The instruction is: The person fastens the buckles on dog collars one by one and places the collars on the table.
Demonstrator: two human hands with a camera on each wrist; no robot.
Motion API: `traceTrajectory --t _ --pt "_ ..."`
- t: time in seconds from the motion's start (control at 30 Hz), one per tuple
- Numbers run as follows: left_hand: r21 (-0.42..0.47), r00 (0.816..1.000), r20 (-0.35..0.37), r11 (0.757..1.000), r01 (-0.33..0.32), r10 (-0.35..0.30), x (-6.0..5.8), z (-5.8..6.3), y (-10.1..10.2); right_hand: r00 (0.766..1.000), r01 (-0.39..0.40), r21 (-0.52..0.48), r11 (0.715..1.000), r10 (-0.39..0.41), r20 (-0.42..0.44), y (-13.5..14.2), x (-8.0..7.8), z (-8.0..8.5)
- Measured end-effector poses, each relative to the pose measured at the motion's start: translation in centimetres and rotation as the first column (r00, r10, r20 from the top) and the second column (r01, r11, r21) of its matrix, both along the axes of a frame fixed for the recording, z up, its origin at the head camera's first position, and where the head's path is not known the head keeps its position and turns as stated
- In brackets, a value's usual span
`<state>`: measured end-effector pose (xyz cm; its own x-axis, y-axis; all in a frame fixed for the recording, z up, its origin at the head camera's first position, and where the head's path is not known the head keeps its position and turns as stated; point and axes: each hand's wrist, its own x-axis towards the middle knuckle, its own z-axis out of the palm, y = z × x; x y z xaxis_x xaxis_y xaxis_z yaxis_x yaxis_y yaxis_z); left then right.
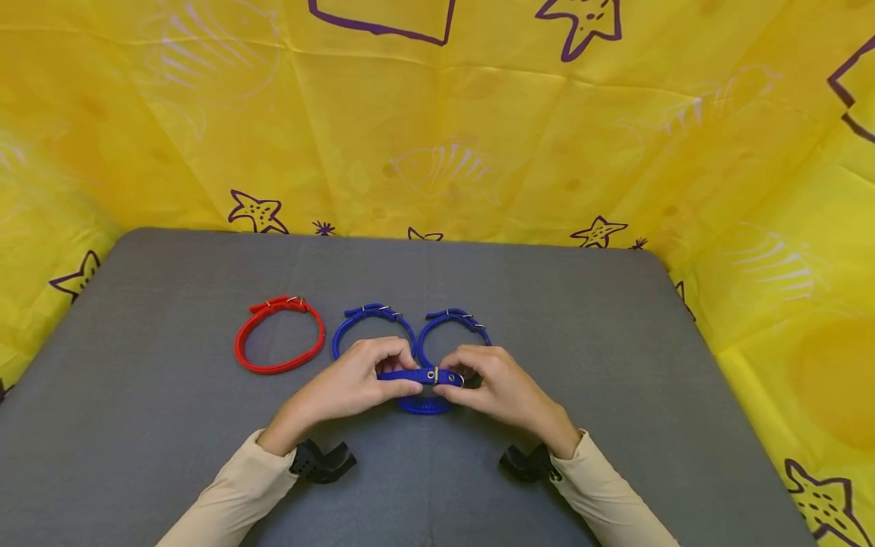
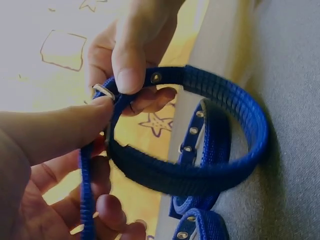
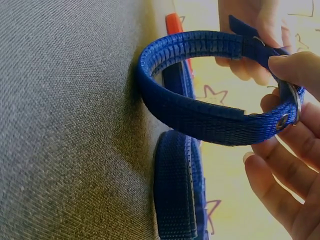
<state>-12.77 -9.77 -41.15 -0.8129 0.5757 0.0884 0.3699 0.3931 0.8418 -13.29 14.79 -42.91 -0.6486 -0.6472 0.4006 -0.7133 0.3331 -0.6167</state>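
Note:
Both hands hold a blue buckled collar [image 1: 425, 408] upright in front of the body, its round loop hanging low over the table. My left hand [image 1: 350, 384] pinches the strap between thumb and fingers, left of the metal buckle [image 1: 436, 375]. On the other side, my right hand [image 1: 504, 386] pinches the strap end near a metal ring. In the left wrist view, the left thumb presses beside the buckle [image 2: 103, 92], and the strap's loose tail [image 2: 87, 200] runs down across the left fingers. The right wrist view shows the collar's ribbed inner side [image 3: 200, 46].
Two more blue collars, one at left [image 1: 338, 340] and one at right [image 1: 447, 314], lie side by side just beyond the hands. A red collar [image 1: 241, 343] lies further left on the grey table [image 1: 581, 304]. Yellow patterned cloth [image 1: 437, 106] surrounds the table's back and sides.

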Motion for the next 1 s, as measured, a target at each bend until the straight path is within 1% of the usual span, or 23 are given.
traceTrajectory --t 0.1,0.27,0.4,0.53,0.63,0.73,0.83,0.9,1.0 --pt "0.026 1.0 -0.009 1.0 -0.003 0.003 0.1 0.0 0.2 1.0 -0.011 0.002 1.0 0.011 -0.021 0.0 0.0 -0.2" --pt "0.043 0.999 -0.043 0.999 -0.008 0.009 0.1 0.2 0.2 0.999 0.001 0.003 1.0 -0.001 -0.032 0.0 0.0 -0.3" --pt "0.014 0.997 -0.076 1.0 -0.02 0.021 0.0 0.5 -0.1 1.0 0.017 -0.004 1.0 -0.017 0.0 0.0 -0.1 -0.3" --pt "-0.028 0.997 -0.07 0.999 -0.026 0.024 -0.1 0.7 -0.6 0.998 0.03 0.005 1.0 -0.031 0.055 0.0 -0.2 -0.2" --pt "-0.052 0.998 -0.06 0.998 -0.035 0.032 -0.3 0.7 -0.8 0.997 0.04 0.011 0.999 -0.041 0.07 0.0 -0.2 -0.3" --pt "-0.056 0.998 -0.049 0.998 -0.04 0.037 -0.3 0.5 -0.8 0.998 0.036 0.004 0.999 -0.036 0.047 -0.1 -0.3 -0.4" --pt "-0.038 0.999 -0.039 0.999 -0.038 0.036 -0.2 0.4 -0.5 1.0 0.015 -0.008 1.0 -0.015 0.006 -0.2 -0.2 -0.4" --pt "-0.022 0.998 -0.042 0.999 -0.038 0.038 -0.1 0.4 -0.3 1.0 0.006 -0.013 1.0 -0.007 -0.021 -0.2 -0.1 -0.4" --pt "-0.002 0.997 -0.053 0.999 -0.05 0.05 0.2 0.5 0.0 1.0 0.005 -0.021 1.0 -0.005 -0.029 -0.2 0.0 -0.3"
